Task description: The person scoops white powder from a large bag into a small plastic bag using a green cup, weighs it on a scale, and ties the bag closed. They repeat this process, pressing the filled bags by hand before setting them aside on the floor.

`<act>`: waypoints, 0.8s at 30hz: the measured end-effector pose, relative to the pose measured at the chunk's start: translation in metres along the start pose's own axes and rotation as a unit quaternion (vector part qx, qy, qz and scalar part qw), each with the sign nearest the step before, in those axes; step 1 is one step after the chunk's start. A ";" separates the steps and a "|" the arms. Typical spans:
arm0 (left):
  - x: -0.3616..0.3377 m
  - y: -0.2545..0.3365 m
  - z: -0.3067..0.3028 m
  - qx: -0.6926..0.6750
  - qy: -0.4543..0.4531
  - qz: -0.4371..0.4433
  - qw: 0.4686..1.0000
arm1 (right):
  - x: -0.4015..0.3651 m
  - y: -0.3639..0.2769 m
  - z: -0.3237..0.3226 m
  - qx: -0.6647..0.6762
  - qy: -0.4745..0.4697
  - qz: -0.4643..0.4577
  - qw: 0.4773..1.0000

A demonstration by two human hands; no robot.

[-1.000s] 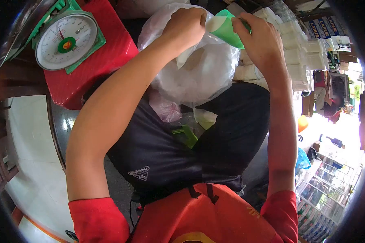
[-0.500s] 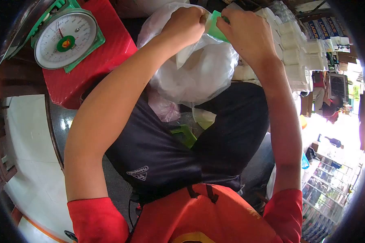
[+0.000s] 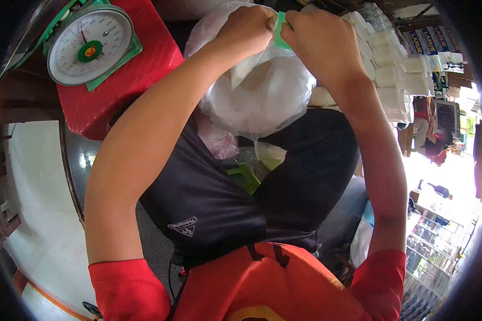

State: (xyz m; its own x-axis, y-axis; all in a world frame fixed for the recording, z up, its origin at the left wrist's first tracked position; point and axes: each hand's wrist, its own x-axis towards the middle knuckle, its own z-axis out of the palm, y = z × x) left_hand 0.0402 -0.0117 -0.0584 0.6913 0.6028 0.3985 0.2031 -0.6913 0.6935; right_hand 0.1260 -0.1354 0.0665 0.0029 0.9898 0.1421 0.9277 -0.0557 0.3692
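At the top of the view, my left hand [image 3: 246, 31] is closed on a small clear plastic bag [image 3: 243, 72], whose pointed corner hangs below the fist. Just to its right, my right hand [image 3: 324, 45] has its fingers curled round a green plastic piece [image 3: 281, 33], perhaps a scoop or cup; its full shape is hidden by the fingers. The green piece is close against the left fist, at the bag's upper end. Beneath both hands is a large, open translucent plastic bag [image 3: 260, 104] with whitish contents.
On the left a dial scale [image 3: 91, 45] rests on a red box [image 3: 144, 59]. Stacked white containers [image 3: 385, 64] stand at right. Below the large bag lie a pinkish bag [image 3: 218, 140], a small bag with pale green contents [image 3: 271, 155] and a green plastic object [image 3: 245, 176].
My right hand has moved slightly left and the green piece sits closer to my left fist, with less of it showing. The left hand has risen a little, still closed.
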 end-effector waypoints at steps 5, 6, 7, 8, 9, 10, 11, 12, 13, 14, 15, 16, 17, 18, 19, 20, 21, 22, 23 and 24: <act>-0.001 0.004 -0.006 -0.005 -0.018 -0.044 0.999 | 0.002 -0.003 0.000 -0.032 0.025 -0.030 0.999; -0.001 0.005 -0.007 -0.010 0.001 -0.040 0.999 | 0.003 -0.003 -0.001 -0.038 0.023 -0.036 0.998; -0.002 0.005 -0.008 -0.009 0.001 -0.041 0.999 | 0.003 -0.004 -0.002 -0.043 0.022 -0.042 0.998; -0.002 0.004 -0.009 -0.005 -0.001 -0.039 0.999 | 0.003 -0.007 -0.004 -0.043 0.022 -0.043 0.998; -0.002 0.003 -0.009 0.000 -0.004 -0.037 0.999 | 0.003 -0.010 -0.006 -0.100 -0.015 -0.063 0.993; -0.002 0.003 -0.009 0.000 -0.004 -0.038 0.999 | 0.002 -0.012 -0.008 -0.157 -0.052 -0.083 0.983; -0.002 0.002 -0.009 -0.012 0.003 -0.020 1.000 | 0.002 -0.012 -0.008 -0.157 -0.052 -0.083 0.983; -0.002 0.000 -0.009 -0.023 0.010 -0.003 1.000 | 0.001 -0.012 -0.007 -0.156 -0.030 -0.098 0.982; -0.003 -0.001 -0.010 -0.022 0.010 -0.004 1.000 | 0.000 -0.012 -0.007 -0.154 -0.009 -0.113 0.982; -0.003 -0.002 -0.011 -0.017 0.011 0.007 1.000 | -0.001 -0.013 -0.007 -0.153 -0.009 -0.114 0.982; -0.003 -0.002 -0.011 -0.012 0.011 0.017 1.000 | -0.001 -0.013 -0.006 -0.167 0.001 -0.122 0.978; -0.004 -0.003 -0.011 -0.011 0.011 0.016 1.000 | -0.001 -0.013 -0.006 -0.181 0.010 -0.130 0.975; -0.003 -0.003 -0.011 -0.004 0.014 0.014 1.000 | -0.002 -0.012 -0.005 -0.181 0.010 -0.130 0.975; -0.003 -0.004 -0.011 0.003 0.017 0.012 1.000 | -0.002 -0.011 -0.004 -0.167 0.022 -0.126 0.978; -0.003 -0.004 -0.010 0.003 0.017 0.012 1.000 | -0.002 -0.010 -0.004 -0.153 0.034 -0.122 0.980; -0.002 -0.003 -0.011 0.013 0.008 -0.022 1.000 | -0.002 -0.008 -0.004 -0.152 0.034 -0.122 0.980; -0.002 -0.001 -0.011 0.024 -0.001 -0.057 0.998 | -0.002 -0.006 -0.006 -0.129 0.036 -0.104 0.986; -0.002 0.000 -0.012 0.025 -0.001 -0.057 0.998 | -0.003 -0.003 -0.006 -0.106 0.038 -0.085 0.990; -0.002 0.000 -0.011 0.000 0.019 -0.037 0.999 | -0.005 0.000 -0.005 -0.104 0.038 -0.085 0.990; -0.003 -0.001 -0.011 -0.024 0.038 -0.019 0.999 | -0.009 0.004 -0.004 0.007 0.052 -0.010 0.999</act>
State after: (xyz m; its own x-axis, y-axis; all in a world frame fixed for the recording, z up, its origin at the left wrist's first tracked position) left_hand 0.0302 -0.0083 -0.0541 0.6287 0.6575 0.4153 0.1928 -0.6491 0.7358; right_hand 0.1286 -0.1446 0.0701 -0.0533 0.9717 0.2302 0.9327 -0.0340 0.3591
